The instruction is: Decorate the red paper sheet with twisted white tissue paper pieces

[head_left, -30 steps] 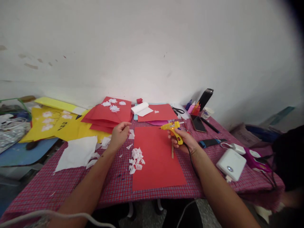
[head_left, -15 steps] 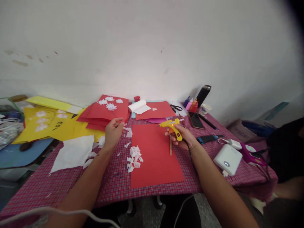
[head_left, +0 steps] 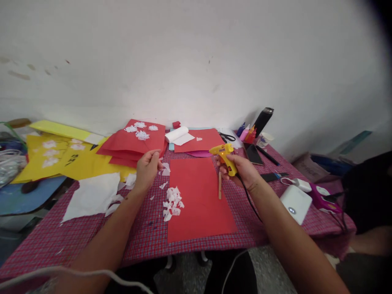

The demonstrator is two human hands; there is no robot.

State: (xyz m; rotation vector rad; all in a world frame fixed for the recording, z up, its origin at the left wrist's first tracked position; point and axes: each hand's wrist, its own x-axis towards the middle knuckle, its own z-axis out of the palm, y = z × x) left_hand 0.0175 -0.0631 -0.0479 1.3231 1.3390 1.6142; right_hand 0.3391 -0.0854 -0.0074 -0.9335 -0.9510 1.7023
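My right hand is wrapped round the handle of a yellow hot glue gun, its nozzle pointing left above a red sheet. Under that hand a thin wooden stick lies on the sheet's right side. My left hand is raised left of the sheet, fingers pinched together; whatever is between them is too small to make out. Torn white paper pieces are heaped over the sheet's left edge, and more scraps lie on the cloth beside my left hand.
Red sheets with white paper flowers lie back left, beside yellow painted sheets and white paper. A white roll is at the back. Bottles, a phone and a power bank stand or lie right.
My right hand has lifted the glue gun slightly up and to the right, turning it a little. My left hand remains nearly in place, its fingers curled closer together.
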